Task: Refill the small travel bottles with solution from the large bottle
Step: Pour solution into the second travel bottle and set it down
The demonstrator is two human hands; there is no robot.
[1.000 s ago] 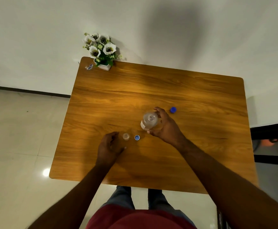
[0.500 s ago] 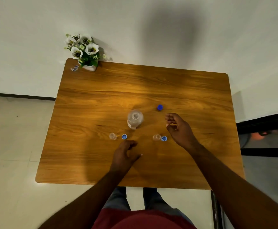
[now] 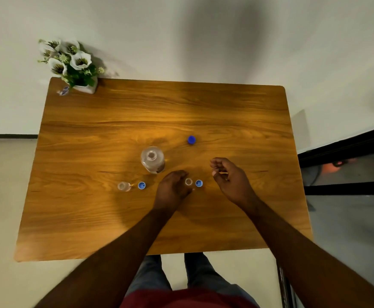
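Note:
The large clear bottle point(image 3: 152, 160) stands uncapped at the middle of the wooden table point(image 3: 114, 112), its dark blue cap point(image 3: 191, 140) lying behind it to the right. One small clear bottle point(image 3: 124, 186) stands open at front left with its light blue cap point(image 3: 141, 185) beside it. A second small bottle point(image 3: 188, 181) stands open next to its own light blue cap point(image 3: 199, 183). My left hand point(image 3: 172, 188) curls around this second bottle from the left, index finger and thumb spread wider than it. My right hand point(image 3: 230, 178) hovers just right of that cap, loosely curled and empty.
A white pot of white artificial flowers point(image 3: 70, 65) stands at the table's back left corner, with a small wrapper point(image 3: 63, 91) beside it. A wall lies behind the table. A dark frame point(image 3: 346, 150) sits to the right on the floor.
My right hand let go of the large bottle and drew back to the right. My left hand left the first small bottle and moved right to the second one.

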